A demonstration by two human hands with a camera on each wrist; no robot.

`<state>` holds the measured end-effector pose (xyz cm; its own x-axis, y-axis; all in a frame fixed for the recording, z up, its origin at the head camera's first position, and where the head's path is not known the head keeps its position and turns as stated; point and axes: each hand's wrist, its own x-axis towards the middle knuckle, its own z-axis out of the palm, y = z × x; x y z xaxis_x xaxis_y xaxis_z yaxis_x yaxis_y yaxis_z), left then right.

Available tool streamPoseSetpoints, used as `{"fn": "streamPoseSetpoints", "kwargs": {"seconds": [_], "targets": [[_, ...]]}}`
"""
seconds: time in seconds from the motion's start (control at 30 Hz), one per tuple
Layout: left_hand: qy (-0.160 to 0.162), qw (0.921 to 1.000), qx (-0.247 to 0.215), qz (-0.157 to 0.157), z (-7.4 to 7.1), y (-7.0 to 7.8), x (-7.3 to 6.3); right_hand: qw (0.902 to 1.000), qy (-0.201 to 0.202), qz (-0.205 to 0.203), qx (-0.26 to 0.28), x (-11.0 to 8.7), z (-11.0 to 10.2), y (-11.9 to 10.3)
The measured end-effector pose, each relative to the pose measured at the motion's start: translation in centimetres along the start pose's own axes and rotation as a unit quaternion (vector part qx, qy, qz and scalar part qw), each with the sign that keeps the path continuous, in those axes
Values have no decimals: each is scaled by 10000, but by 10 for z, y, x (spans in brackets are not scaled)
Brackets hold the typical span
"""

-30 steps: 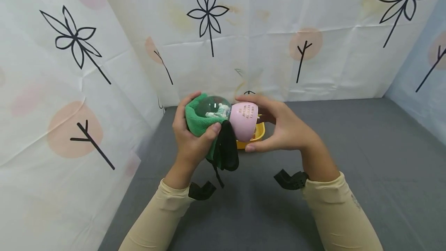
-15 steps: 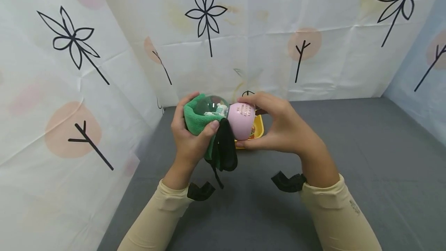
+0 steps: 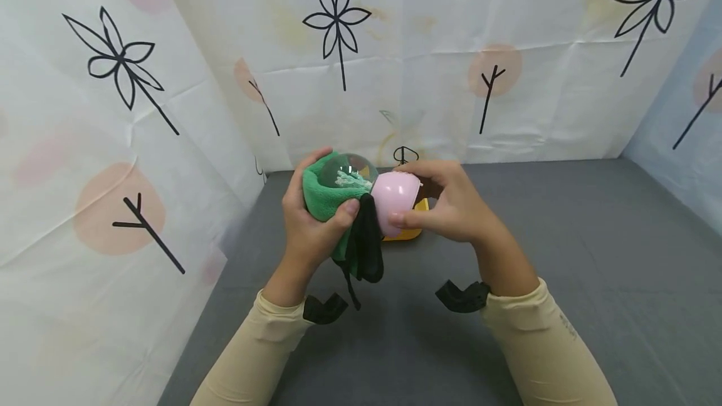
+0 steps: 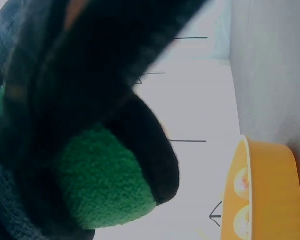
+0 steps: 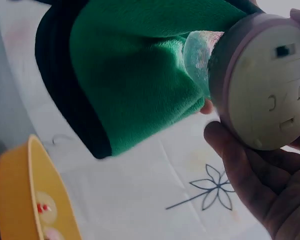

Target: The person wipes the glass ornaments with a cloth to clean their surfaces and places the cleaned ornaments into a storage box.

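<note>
A snow globe with a clear dome [image 3: 361,165] and a pink base [image 3: 392,196] is held sideways above the table. My left hand [image 3: 311,227] grips a green cloth [image 3: 320,198] with black edging, wrapped around the dome's left side. White-green shapes show inside the dome. My right hand [image 3: 454,205] holds the pink base between thumb and fingers. In the right wrist view the pale underside [image 5: 270,95] of the base faces the camera, showing a small dark switch-like slot. The left wrist view is mostly filled by the cloth [image 4: 105,180] and its dark edging.
A yellow container [image 3: 407,234] stands on the grey table [image 3: 564,255] behind the globe, partly hidden by it. Round pale items [image 4: 241,222] lie inside it. Printed white cloth walls [image 3: 423,99] rise at the back and sides.
My right hand's fingers have shifted on the pink base, which has turned so its lettering is out of sight. The figures inside the dome have turned too. My left hand holds nearly still.
</note>
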<state>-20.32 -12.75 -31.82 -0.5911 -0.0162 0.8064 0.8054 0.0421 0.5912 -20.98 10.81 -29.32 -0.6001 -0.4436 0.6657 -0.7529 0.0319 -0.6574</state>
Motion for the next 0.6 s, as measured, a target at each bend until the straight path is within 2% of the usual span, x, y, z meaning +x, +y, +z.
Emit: {"fn": "streamPoseSetpoints", "kwargs": {"seconds": [0.13, 0.27, 0.43, 0.6], "targets": [[-87, 9999, 6, 129, 0, 1, 0, 9940, -252, 442, 971, 0, -1, 5], [-161, 9995, -21, 273, 1, 2, 1, 9822, -546, 890, 1561, 1, -2, 7], [-249, 9992, 28, 299, 0, 1, 2, 9712, -805, 1315, 1816, 3, -3, 4], [-182, 9994, 119, 281, -1, -2, 2, 9656, -631, 1647, 1912, 3, -5, -6]]}}
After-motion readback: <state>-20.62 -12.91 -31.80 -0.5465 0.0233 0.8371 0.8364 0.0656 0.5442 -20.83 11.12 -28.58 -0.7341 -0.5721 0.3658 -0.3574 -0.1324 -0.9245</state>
